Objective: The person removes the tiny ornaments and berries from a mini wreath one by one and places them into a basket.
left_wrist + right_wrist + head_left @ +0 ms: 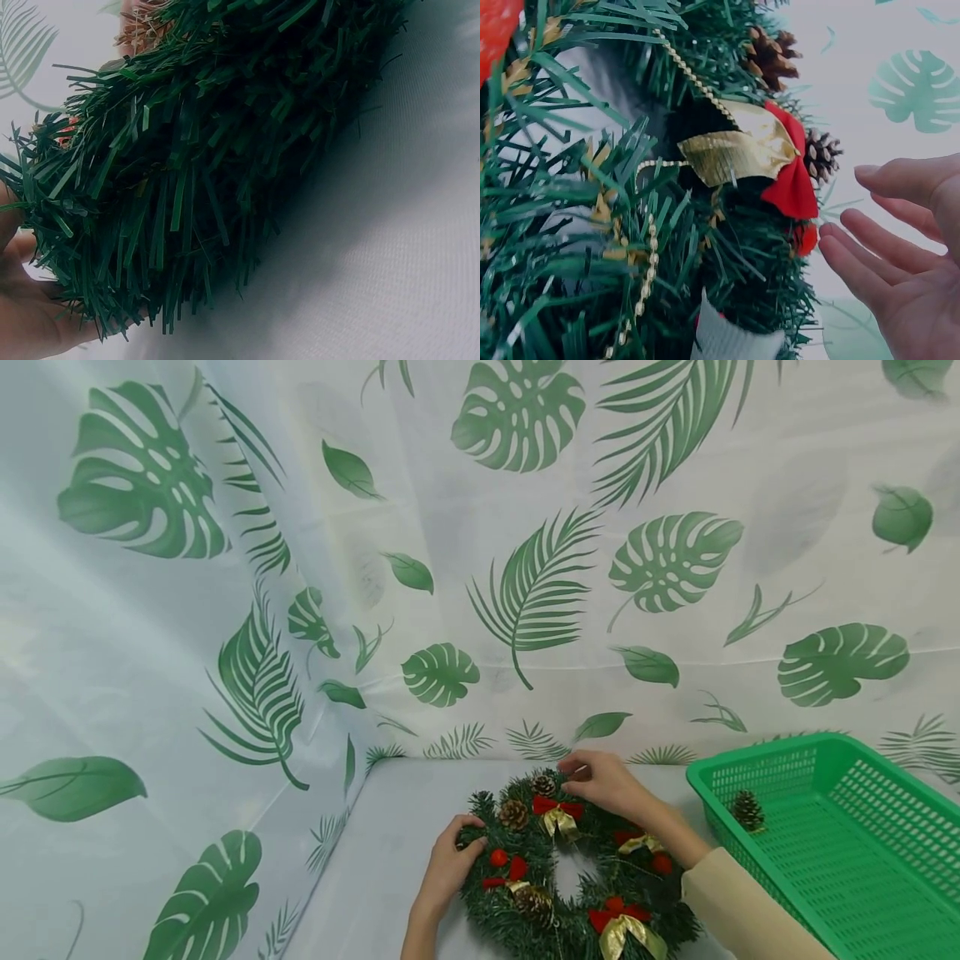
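Observation:
A green Christmas wreath (536, 843) lies on the white-covered table, decorated with red and gold bows (558, 814), pine cones (513, 814), red balls and a gold bead string (646, 281). My left hand (450, 860) grips its left rim; in the left wrist view, the hand (34, 319) is partly behind the green bristles (180, 172). At the wreath's upper edge is my right hand (603, 785). In the right wrist view, that hand (911, 255) has loosely bent, spread fingers beside a red ball and a small pine cone (823, 156), with nothing between them.
To the right stands a green plastic basket (761, 872) with a single pine cone (747, 811) inside near its left wall. White curtains (450, 610) printed with green leaves rise behind and to the left of the table (390, 852).

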Motion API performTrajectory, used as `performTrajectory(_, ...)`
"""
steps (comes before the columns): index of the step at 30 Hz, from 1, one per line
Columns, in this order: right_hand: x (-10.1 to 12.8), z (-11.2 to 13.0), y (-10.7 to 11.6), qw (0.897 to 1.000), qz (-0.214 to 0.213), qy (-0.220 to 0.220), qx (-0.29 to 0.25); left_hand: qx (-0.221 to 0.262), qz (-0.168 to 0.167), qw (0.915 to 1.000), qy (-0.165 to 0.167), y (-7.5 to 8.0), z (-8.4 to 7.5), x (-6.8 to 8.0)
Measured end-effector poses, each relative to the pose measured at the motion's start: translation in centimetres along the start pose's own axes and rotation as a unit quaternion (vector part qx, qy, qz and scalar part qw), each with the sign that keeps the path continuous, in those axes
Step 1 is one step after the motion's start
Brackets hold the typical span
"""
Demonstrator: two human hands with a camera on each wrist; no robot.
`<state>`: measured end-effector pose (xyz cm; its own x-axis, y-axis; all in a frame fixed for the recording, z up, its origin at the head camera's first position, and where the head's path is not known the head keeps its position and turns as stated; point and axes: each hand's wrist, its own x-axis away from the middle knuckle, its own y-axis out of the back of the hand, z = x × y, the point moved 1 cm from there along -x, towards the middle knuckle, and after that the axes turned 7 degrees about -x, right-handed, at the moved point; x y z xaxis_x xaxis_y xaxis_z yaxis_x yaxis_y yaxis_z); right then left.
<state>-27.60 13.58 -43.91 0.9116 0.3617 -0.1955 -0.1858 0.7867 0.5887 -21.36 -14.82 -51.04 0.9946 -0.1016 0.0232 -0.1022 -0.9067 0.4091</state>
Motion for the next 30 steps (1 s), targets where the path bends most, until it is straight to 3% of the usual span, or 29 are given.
performTrajectory(14,-1.3,-0.1,-1.4,1.0,0.005,0.023,0.016,-0.014,-0.004,0.9999,-0.006,0.0,0.2,-0.3)
performTrajectory(30,-2.1,-0.5,-2.7,0.998,0.05,0.028,0.002,-0.001,-0.004,1.0,-0.005,-0.1,0.5,-0.3)
